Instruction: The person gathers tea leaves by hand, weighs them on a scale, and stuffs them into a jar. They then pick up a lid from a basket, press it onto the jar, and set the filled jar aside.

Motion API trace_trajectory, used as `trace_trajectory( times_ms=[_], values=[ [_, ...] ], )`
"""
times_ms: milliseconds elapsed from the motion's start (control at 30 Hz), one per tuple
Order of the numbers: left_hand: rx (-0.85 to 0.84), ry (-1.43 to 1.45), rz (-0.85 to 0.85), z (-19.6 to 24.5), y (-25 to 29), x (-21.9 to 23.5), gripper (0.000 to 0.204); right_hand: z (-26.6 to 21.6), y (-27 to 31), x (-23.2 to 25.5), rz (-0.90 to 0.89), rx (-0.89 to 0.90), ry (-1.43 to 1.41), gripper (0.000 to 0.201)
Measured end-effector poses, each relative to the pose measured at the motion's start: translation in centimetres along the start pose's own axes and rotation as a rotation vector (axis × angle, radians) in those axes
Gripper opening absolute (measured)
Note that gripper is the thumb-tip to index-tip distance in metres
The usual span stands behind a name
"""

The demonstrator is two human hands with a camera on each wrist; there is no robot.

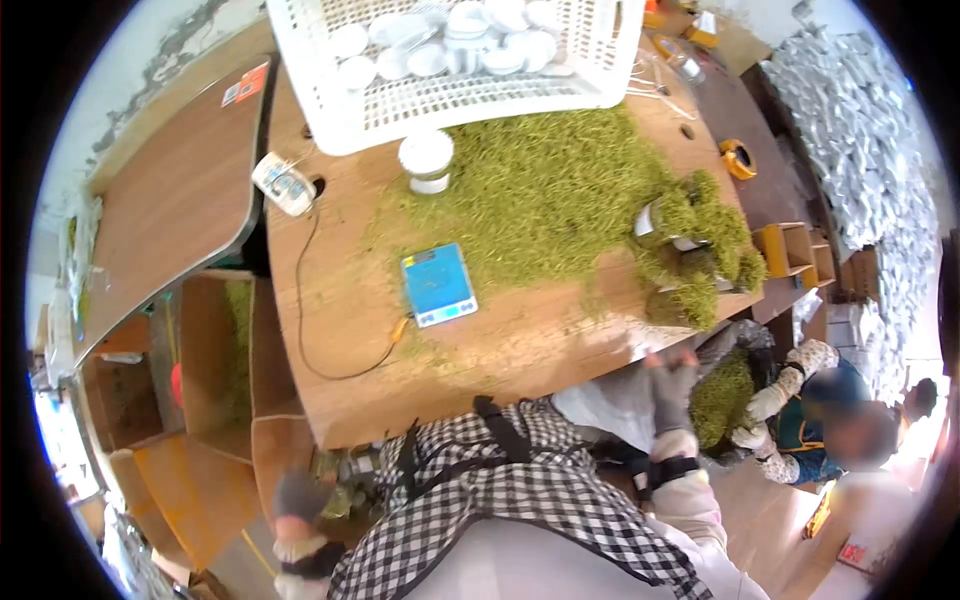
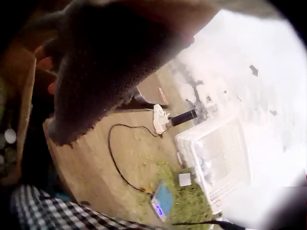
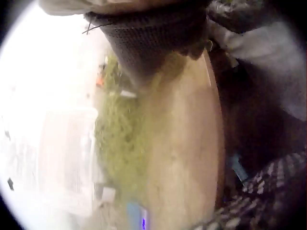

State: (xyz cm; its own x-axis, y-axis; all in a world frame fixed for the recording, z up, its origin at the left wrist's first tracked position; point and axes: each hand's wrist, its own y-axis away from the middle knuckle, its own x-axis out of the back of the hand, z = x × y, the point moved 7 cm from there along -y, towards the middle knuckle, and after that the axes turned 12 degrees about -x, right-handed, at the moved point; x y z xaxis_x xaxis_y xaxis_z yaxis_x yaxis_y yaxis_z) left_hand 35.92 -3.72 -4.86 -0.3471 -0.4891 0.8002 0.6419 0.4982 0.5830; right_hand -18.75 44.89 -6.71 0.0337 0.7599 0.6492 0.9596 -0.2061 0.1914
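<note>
Beyond the table's front left corner in the head view, my left hand (image 1: 300,505) hangs blurred in a grey glove; the left wrist view shows the glove (image 2: 103,67) with bare fingertips and nothing visible in them. My right hand (image 1: 675,390), also gloved, is at the front right edge with fingers extended, beside a whitish sheet (image 1: 610,400). On the wooden table (image 1: 350,400) lie a loose green dried-plant pile (image 1: 540,190) and a blue scale (image 1: 437,283). A white-lidded jar (image 1: 427,165) stands behind the scale. Several plant-topped containers (image 1: 695,215) cluster at the right.
A white basket (image 1: 350,125) of round lids spans the table's back. A cable runs left of the scale to a power strip (image 1: 285,184). Cardboard boxes (image 1: 215,370) stand left. At the right, another person's gloved hands (image 1: 768,400) hold a bag of green material (image 1: 722,400).
</note>
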Motion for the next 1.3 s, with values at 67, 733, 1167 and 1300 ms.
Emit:
trace_trajectory(
  times_ms=[67,733,1167,1300],
  values=[
    [-0.371,-0.318,-0.218,6.1,-3.3,2.6,0.052,-1.4,-2.5,2.4,0.270,0.296,0.102,0.093],
    [-0.286,0.124,0.291,14.1,-9.6,8.5,0.055,-12.0,-9.2,-3.8,0.010,0.289,0.002,0.116],
    [-0.287,0.323,0.460,14.7,-11.1,11.0,0.044,-28.6,16.0,-24.3,-0.586,0.797,0.069,0.125],
    [-0.206,0.383,0.501,12.3,-10.3,9.6,0.041,-28.7,17.4,-25.8,-0.668,0.727,0.206,0.126]
  ],
)
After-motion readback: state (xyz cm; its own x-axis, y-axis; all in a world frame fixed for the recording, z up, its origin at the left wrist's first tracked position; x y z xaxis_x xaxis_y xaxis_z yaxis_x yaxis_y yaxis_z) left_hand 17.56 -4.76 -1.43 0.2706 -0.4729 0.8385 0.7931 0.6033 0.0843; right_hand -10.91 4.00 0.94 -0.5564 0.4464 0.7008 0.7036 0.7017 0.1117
